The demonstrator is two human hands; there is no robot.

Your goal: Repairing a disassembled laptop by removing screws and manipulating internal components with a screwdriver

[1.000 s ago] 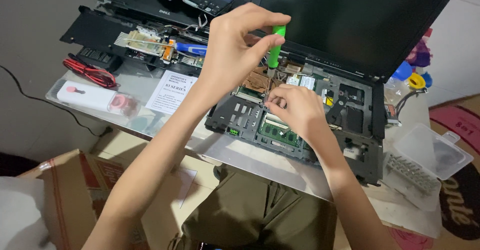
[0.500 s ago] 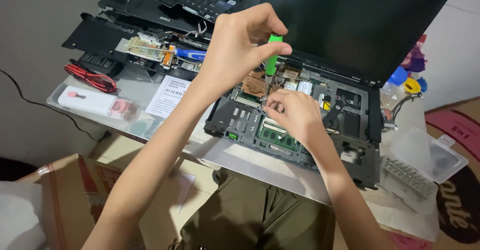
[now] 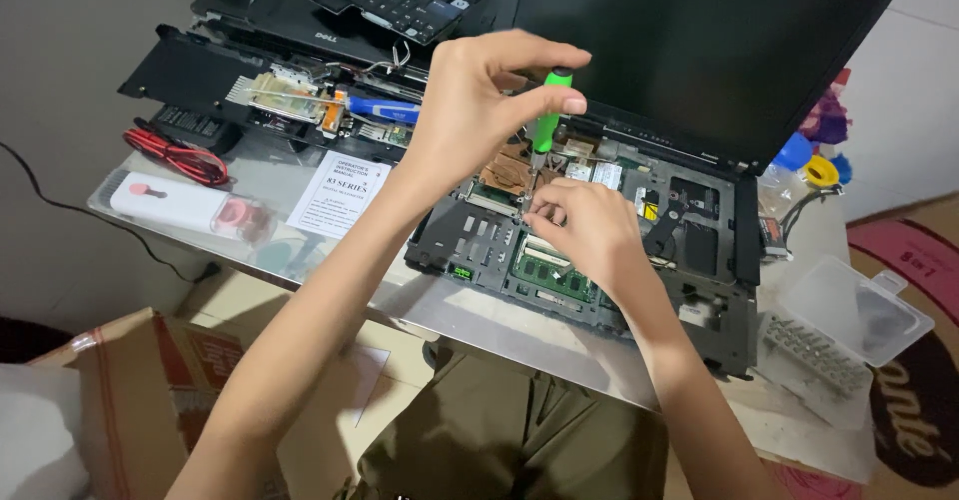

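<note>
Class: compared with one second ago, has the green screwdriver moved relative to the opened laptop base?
No. The green screwdriver, held by the left hand, stands over the same copper heatsink; only the camera view shifted slightly.

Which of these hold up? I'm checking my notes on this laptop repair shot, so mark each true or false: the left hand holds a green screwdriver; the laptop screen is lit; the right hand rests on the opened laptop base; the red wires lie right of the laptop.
1. The left hand holds a green screwdriver. True.
2. The laptop screen is lit. False: it is dark.
3. The right hand rests on the opened laptop base, by the screwdriver's tip. True.
4. The red wires lie right of the laptop. False: they lie at the left, near a white device.
</note>
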